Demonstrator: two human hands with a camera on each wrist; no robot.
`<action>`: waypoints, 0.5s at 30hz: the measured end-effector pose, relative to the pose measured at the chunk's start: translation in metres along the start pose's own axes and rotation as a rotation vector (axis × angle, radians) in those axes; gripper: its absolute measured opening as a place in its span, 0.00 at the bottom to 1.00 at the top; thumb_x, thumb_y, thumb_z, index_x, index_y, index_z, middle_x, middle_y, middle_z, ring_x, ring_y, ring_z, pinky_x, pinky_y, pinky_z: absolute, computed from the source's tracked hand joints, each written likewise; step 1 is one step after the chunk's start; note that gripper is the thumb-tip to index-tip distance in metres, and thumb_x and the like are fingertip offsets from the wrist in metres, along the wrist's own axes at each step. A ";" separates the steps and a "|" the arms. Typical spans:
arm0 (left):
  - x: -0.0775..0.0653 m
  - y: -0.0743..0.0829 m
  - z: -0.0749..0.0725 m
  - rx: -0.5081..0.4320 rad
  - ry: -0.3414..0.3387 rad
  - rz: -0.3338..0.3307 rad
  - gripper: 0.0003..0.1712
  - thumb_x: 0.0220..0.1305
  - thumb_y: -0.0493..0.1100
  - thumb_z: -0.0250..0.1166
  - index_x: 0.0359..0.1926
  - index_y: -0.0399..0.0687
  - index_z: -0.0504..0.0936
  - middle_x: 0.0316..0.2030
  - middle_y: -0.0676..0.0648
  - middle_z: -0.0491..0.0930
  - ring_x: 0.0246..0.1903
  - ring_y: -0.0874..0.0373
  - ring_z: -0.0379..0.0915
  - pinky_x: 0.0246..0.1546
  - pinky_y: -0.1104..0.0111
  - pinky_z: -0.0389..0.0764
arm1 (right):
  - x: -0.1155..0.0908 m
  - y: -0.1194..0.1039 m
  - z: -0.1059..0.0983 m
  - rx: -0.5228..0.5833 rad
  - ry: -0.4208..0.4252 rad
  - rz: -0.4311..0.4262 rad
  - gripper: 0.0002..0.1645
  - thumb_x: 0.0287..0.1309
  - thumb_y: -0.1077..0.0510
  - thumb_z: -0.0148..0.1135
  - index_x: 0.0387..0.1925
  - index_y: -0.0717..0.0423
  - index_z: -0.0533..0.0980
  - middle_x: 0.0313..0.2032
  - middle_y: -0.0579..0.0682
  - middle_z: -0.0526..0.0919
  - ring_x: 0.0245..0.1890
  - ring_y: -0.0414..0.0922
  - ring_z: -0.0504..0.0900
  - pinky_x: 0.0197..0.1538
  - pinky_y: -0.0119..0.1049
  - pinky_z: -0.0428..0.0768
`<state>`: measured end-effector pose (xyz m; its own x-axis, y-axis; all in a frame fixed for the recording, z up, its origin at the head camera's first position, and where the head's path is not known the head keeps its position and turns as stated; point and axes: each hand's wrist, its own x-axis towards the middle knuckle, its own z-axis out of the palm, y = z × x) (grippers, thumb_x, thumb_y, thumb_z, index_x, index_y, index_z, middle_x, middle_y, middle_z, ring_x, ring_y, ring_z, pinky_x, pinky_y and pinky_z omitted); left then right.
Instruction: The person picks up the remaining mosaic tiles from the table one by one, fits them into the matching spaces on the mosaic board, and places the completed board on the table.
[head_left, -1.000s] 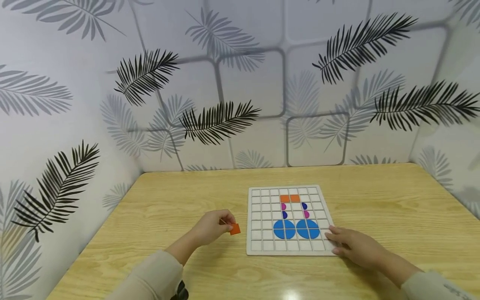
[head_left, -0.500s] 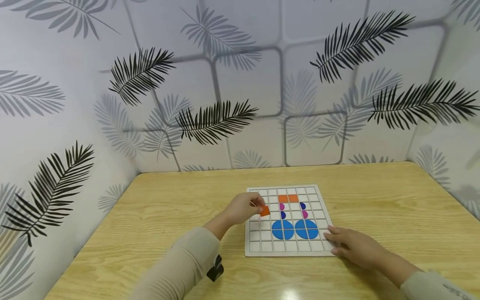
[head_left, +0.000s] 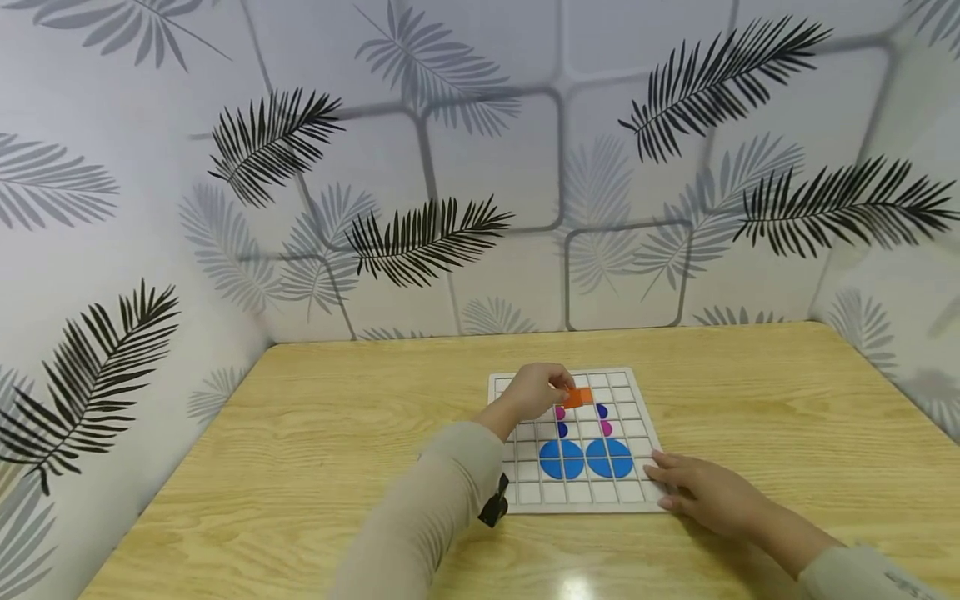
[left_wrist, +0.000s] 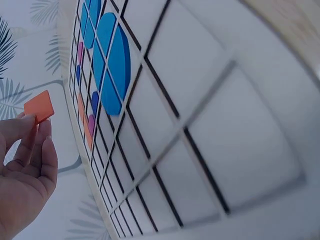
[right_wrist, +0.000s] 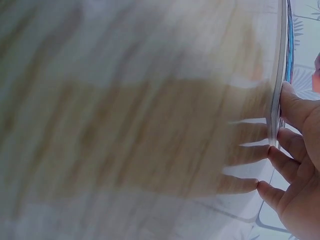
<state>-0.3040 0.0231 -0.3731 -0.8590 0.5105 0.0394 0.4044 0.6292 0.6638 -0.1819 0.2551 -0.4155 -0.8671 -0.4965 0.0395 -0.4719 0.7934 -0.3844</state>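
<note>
My left hand [head_left: 531, 392] reaches over the far rows of a white gridded board [head_left: 528, 493] and pinches an orange square tile [left_wrist: 39, 106] between thumb and fingers. In the head view this tile overlaps the orange squares [head_left: 587, 396] lying in the grid; the left wrist view shows it raised off the board. Below that row sit small pink [head_left: 606, 427] and dark blue [head_left: 602, 412] half-round pieces. Nearer me, two blue circles [head_left: 561, 460] are made of quarter pieces. At the board's near right edge rests my right hand [head_left: 705, 492], fingertips touching the rim and tabletop.
The board lies on a wood-grain table [head_left: 360, 433]. Behind the table's far edge stands a wall [head_left: 510, 275] with a leaf pattern. A small black device [head_left: 493, 502] sits at my left wrist, beside the board's near left corner.
My left hand has carried the orange tile from left of the board, rightward and away from me, to the orange squares in the far rows. The right hand stays at the board's edge.
</note>
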 end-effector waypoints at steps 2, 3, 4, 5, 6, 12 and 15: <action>0.005 0.001 0.005 -0.003 -0.005 -0.003 0.05 0.56 0.34 0.57 0.34 0.45 0.78 0.29 0.53 0.73 0.29 0.62 0.68 0.29 0.75 0.70 | 0.000 0.000 0.000 0.003 0.001 -0.007 0.27 0.53 0.50 0.55 0.51 0.62 0.70 0.54 0.62 0.67 0.52 0.61 0.64 0.50 0.54 0.62; 0.008 0.002 0.008 0.000 -0.004 -0.001 0.05 0.56 0.34 0.58 0.34 0.44 0.78 0.29 0.52 0.73 0.29 0.62 0.68 0.29 0.75 0.70 | 0.000 0.000 0.001 0.004 0.000 -0.009 0.27 0.53 0.50 0.55 0.51 0.62 0.70 0.53 0.62 0.67 0.52 0.61 0.64 0.50 0.54 0.62; 0.011 0.002 0.011 0.002 -0.003 -0.002 0.05 0.56 0.34 0.58 0.34 0.44 0.78 0.29 0.52 0.73 0.29 0.62 0.68 0.29 0.75 0.70 | 0.000 -0.001 0.001 0.006 -0.003 -0.009 0.27 0.53 0.49 0.55 0.51 0.62 0.70 0.54 0.62 0.67 0.52 0.61 0.64 0.50 0.54 0.62; 0.014 0.003 0.013 0.007 -0.001 -0.005 0.05 0.56 0.34 0.58 0.34 0.44 0.78 0.30 0.52 0.73 0.30 0.61 0.67 0.29 0.75 0.70 | 0.001 -0.001 0.001 0.008 -0.004 -0.008 0.27 0.53 0.49 0.54 0.51 0.62 0.70 0.54 0.62 0.67 0.52 0.61 0.64 0.50 0.54 0.62; 0.016 0.004 0.015 0.009 0.000 -0.012 0.05 0.56 0.34 0.57 0.34 0.44 0.78 0.30 0.52 0.74 0.30 0.61 0.67 0.29 0.75 0.70 | 0.001 -0.001 0.001 0.009 -0.004 -0.010 0.27 0.53 0.49 0.54 0.51 0.62 0.70 0.53 0.62 0.67 0.52 0.61 0.64 0.50 0.54 0.62; 0.035 0.007 0.029 0.067 0.030 -0.032 0.06 0.56 0.35 0.57 0.33 0.47 0.79 0.30 0.53 0.75 0.31 0.62 0.67 0.30 0.76 0.69 | -0.001 0.001 0.000 -0.001 0.020 -0.029 0.26 0.52 0.51 0.56 0.50 0.63 0.71 0.52 0.63 0.67 0.51 0.61 0.65 0.49 0.54 0.63; 0.040 0.008 0.034 0.092 0.049 -0.033 0.07 0.57 0.35 0.56 0.34 0.47 0.80 0.30 0.53 0.75 0.31 0.63 0.67 0.30 0.76 0.69 | -0.001 0.001 0.000 0.002 0.034 -0.044 0.26 0.52 0.52 0.56 0.50 0.64 0.71 0.52 0.63 0.67 0.51 0.61 0.65 0.49 0.54 0.63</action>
<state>-0.3247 0.0689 -0.3915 -0.8857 0.4609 0.0564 0.4007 0.6974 0.5942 -0.1814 0.2563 -0.4163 -0.8504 -0.5188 0.0873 -0.5094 0.7704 -0.3834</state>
